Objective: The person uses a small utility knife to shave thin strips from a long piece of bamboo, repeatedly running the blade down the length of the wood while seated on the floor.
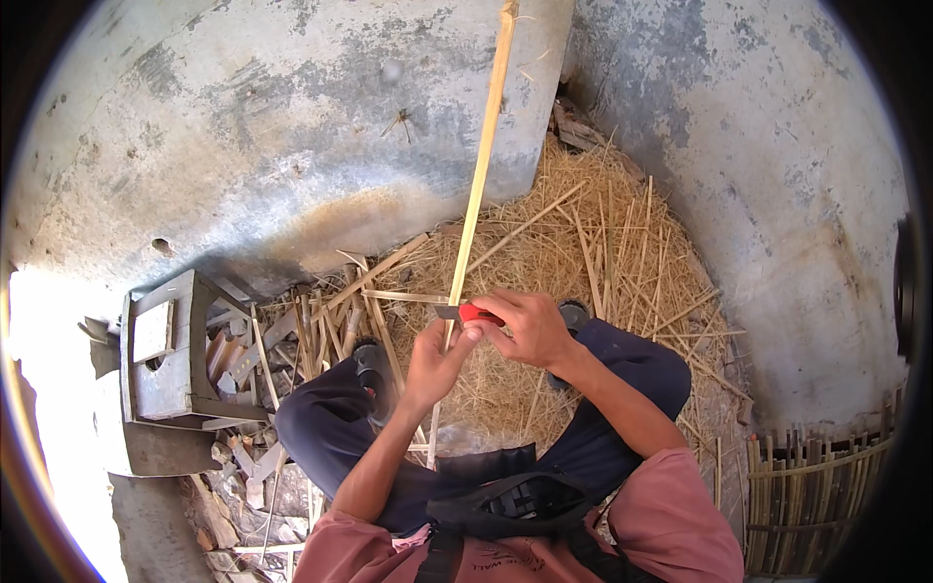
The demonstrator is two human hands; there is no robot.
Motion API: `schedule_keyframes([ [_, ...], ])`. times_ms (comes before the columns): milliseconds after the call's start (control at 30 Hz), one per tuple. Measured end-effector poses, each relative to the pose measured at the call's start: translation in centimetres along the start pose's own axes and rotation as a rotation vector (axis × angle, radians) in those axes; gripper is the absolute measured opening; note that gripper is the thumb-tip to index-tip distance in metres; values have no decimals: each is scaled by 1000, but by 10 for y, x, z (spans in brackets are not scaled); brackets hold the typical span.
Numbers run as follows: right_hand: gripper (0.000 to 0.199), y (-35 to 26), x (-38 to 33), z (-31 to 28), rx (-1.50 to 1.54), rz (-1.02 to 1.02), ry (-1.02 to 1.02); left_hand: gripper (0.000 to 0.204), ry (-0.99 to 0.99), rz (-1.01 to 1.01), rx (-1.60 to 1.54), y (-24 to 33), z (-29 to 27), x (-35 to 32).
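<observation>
A long, pale bamboo strip [478, 180] runs from my lap up past my hands to the top of the view. My left hand [433, 361] is closed around its lower part, with the thumb near the blade. In my right hand [530, 327] is a red utility knife [476, 312], gripped with the fingers wrapped over its handle. Its short dark blade lies across the strip just above my left hand. Part of the knife's handle is hidden under my right fingers.
Straw-like shavings and loose strips [622, 233] cover the floor ahead of me. An old wooden box [165, 345] stands at the left among rubble and scrap wood. A woven bamboo basket [816, 496] is at the lower right. Worn plaster walls [321, 107] rise in front and at right.
</observation>
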State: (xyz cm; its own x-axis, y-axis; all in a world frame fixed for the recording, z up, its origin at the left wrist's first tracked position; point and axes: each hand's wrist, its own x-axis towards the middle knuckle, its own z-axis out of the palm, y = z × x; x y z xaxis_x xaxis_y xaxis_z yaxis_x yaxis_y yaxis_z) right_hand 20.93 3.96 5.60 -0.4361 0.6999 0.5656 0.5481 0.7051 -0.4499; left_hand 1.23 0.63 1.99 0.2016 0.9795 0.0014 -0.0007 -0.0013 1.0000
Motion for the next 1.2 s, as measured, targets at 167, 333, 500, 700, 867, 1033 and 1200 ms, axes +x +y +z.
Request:
schedule_keyframes([
  [167, 28, -6, 1, -1, -50, 15, 11, 32, 48, 16, 74, -1, 0, 1],
  [333, 25, -9, 2, -2, -89, 14, 33, 33, 56, 22, 120, 11, 1, 0],
  [500, 23, -13, 3, -3, -83, 19, 111, 37, 56, 41, 127, 9, 1, 2],
  [700, 27, 18, 22, -51, -68, 227, 240, 38, 26, -42, 291, 3, 3, -5],
  [867, 26, 11, 17, -50, -20, 153, 173, 37, 58, -14, 262, 9, 6, -5],
  [1033, 26, 9, 10, -32, -8, 63, -13, 36, 63, 27, 161, -1, 2, -1],
  [1200, 25, 8, 7, -20, 27, 74, 22, 32, 128, 88, 125, -4, 4, 1],
])
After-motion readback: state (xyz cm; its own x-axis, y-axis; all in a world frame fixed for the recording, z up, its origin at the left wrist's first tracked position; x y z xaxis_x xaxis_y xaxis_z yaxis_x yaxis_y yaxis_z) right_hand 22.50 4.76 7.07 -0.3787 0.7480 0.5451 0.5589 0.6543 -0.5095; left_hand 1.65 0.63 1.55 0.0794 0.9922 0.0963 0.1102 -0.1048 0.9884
